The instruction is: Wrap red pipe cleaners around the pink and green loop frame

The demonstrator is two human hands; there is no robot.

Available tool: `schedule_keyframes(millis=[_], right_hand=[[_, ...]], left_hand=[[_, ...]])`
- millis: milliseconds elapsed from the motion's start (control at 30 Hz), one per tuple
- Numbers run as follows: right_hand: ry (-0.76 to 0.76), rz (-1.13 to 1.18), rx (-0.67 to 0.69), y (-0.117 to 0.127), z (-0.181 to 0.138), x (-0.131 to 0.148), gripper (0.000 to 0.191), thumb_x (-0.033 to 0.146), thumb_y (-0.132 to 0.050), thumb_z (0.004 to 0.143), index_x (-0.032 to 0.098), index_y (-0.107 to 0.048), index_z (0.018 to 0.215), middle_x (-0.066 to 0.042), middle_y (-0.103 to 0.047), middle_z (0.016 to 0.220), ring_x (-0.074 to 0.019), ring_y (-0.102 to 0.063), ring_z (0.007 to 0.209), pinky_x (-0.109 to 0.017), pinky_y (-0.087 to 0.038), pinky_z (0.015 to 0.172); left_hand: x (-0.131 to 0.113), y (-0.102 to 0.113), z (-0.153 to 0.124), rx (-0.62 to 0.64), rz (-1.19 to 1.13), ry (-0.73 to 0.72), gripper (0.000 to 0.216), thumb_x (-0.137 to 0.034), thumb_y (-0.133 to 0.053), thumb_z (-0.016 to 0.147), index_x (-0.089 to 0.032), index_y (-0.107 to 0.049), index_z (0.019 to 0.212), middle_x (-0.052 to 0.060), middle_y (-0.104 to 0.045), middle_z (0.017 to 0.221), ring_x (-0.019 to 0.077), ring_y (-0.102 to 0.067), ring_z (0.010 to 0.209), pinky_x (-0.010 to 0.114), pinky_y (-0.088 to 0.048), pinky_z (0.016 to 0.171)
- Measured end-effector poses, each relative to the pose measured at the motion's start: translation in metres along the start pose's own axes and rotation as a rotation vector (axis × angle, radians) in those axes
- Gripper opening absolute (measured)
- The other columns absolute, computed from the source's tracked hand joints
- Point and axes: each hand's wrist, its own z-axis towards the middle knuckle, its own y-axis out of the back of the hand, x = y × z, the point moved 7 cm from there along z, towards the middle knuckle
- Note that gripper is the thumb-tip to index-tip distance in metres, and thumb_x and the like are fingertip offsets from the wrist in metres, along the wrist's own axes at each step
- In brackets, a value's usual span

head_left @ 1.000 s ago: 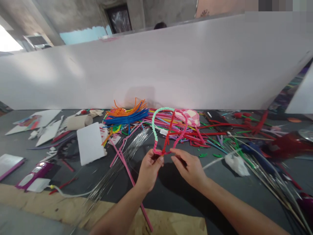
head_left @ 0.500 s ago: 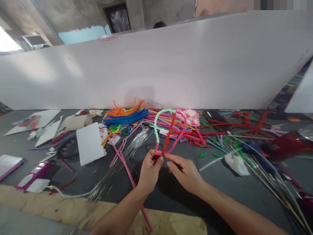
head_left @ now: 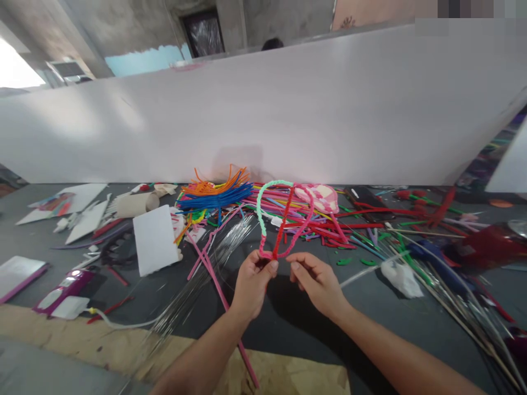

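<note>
A loop bent from fuzzy pipe cleaners (head_left: 259, 211), mint green on the left and pink on the right and along the bottom, stands upright in front of me. A red pipe cleaner (head_left: 285, 219) runs up its middle. My left hand (head_left: 253, 282) pinches the loop's bottom, where the red stem meets the pink. Just right of that joint is my right hand (head_left: 317, 282), its thumb and fingers curled together. Whatever it may hold is too small or hidden to make out. Behind the loop lie many loose pipe cleaners (head_left: 263, 200).
Orange and blue pipe cleaners (head_left: 218, 200) lie against the white board (head_left: 263, 126). Thin metal wires (head_left: 197, 280) and a long pink pipe cleaner (head_left: 218, 288) cross the table to my left. A white card (head_left: 155, 241), a purple device (head_left: 63, 291) and crumpled tissue (head_left: 401, 280) lie around.
My right hand has drawn back slightly to the right from the bottom of the loop, its fingers curling in. My left hand keeps its pinch there. The view has shifted a little.
</note>
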Motion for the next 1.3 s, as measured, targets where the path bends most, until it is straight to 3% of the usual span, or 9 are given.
schedule_keyframes(millis=[133,333,567,700,900,1033,1300], right_hand=[[-0.121,0.180,-0.001,-0.003,0.006,-0.016,0.029,0.046,-0.057,0.080,0.018,-0.055,0.084,0.004,-0.052,0.057,-0.0068,-0.041,0.044,-0.020,-0.031,0.042],[-0.169,0.410,0.034,-0.011,0.007,-0.016,0.044,0.051,-0.062,0.076,0.019,-0.056,0.106,0.004,-0.053,0.064,-0.0062,-0.040,0.044,-0.020,-0.029,0.041],[-0.160,0.362,-0.040,-0.003,0.009,-0.015,0.036,0.052,-0.061,0.076,0.017,-0.059,0.082,0.003,-0.055,0.062,-0.0070,-0.043,0.045,-0.020,-0.033,0.043],[-0.134,0.330,-0.008,-0.004,0.009,-0.013,0.036,0.052,-0.059,0.078,0.017,-0.058,0.082,0.003,-0.055,0.063,-0.0074,-0.045,0.047,-0.020,-0.035,0.044],[-0.057,0.223,0.006,-0.005,0.005,-0.002,0.038,0.055,-0.054,0.079,0.017,-0.057,0.084,0.002,-0.056,0.062,-0.0083,-0.047,0.047,-0.021,-0.038,0.045],[-0.061,0.213,0.007,-0.005,0.004,0.001,0.038,0.055,-0.054,0.079,0.017,-0.057,0.082,0.002,-0.057,0.062,-0.0080,-0.046,0.045,-0.021,-0.037,0.043],[-0.075,0.239,-0.013,-0.001,0.006,-0.005,0.034,0.051,-0.056,0.080,0.016,-0.057,0.083,0.003,-0.057,0.061,-0.0068,-0.046,0.044,-0.020,-0.036,0.043]], left_hand=[[0.000,0.000,0.000,-0.022,0.008,0.016,0.024,-0.019,-0.074,0.064,-0.016,-0.058,0.081,-0.004,-0.059,0.070,0.0082,-0.052,0.064,0.021,-0.042,0.066],[-0.001,-0.006,-0.003,0.007,0.056,-0.004,0.023,-0.024,-0.072,0.069,-0.016,-0.058,0.085,-0.002,-0.059,0.073,0.0084,-0.050,0.062,0.021,-0.041,0.060],[0.000,-0.011,-0.007,0.079,0.073,-0.002,0.016,-0.025,-0.070,0.072,-0.015,-0.058,0.072,-0.004,-0.055,0.061,0.0066,-0.045,0.054,0.020,-0.037,0.054],[-0.001,-0.015,-0.008,0.102,-0.073,0.071,0.017,-0.023,-0.073,0.068,-0.015,-0.059,0.069,-0.003,-0.057,0.059,0.0069,-0.046,0.053,0.021,-0.037,0.053],[-0.002,-0.012,-0.008,0.000,-0.146,0.157,0.019,-0.023,-0.074,0.062,-0.015,-0.059,0.069,-0.004,-0.056,0.053,0.0073,-0.048,0.049,0.020,-0.038,0.049],[0.002,-0.010,-0.006,-0.045,-0.133,0.186,0.016,-0.025,-0.070,0.066,-0.015,-0.059,0.071,-0.005,-0.056,0.052,0.0075,-0.050,0.047,0.019,-0.041,0.048],[0.004,-0.009,-0.006,0.005,-0.031,0.216,0.017,-0.028,-0.068,0.069,-0.013,-0.061,0.069,-0.001,-0.061,0.057,0.0105,-0.058,0.053,0.024,-0.050,0.056]])
